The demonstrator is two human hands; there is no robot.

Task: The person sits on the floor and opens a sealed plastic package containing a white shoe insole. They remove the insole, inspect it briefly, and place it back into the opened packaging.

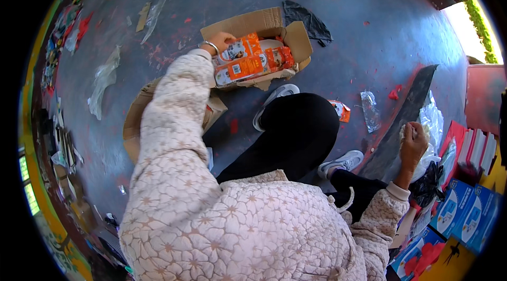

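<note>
An open cardboard box (266, 20) holds several orange-and-white packets (280, 58). Over its left side my left hand (224, 42) reaches in, fingers curled at the top edge of an orange-and-white packet (237, 51); the fingertips are partly hidden. My right hand (414, 146) is raised off to the right, closed on a crumpled piece of clear plastic (404, 134). Beside that hand, a larger clear plastic bag (432, 122) lies against other goods. Under my left arm is a second cardboard box (138, 115), mostly hidden by the sleeve.
Past the first box lies a black plastic bag (309, 21). A small orange packet (340, 111) and a clear wrapper (371, 111) lie on the floor by my knee. Blue boxes (465, 210) and red-and-white stacks (478, 149) stand at right. Plastic scraps (104, 80) litter the left floor.
</note>
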